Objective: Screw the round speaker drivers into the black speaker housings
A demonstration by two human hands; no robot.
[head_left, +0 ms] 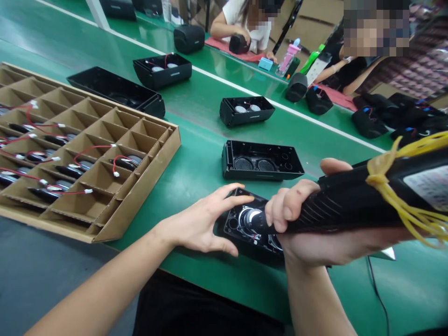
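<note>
A black speaker housing [233,217] lies open side up at the near edge of the bench, with silver-ringed speaker drivers [249,217] inside. My left hand [206,219] spans its left end, fingers on the far rim and thumb along the near side, holding it. In my right hand [297,219] is a black electric screwdriver [350,196] with yellow bands tied around it. Its nose points down into the housing by the left driver; the tip is hidden. My right wrist and the tool cover the housing's right end.
A cardboard divider box [147,196] on the left holds several drivers with red wires. Beyond my hands stand an open housing [262,175] and another with drivers [247,114]. Further housings [163,74] lie farther left. Two people sit across the bench [196,140]. A black cable [378,289] runs at right.
</note>
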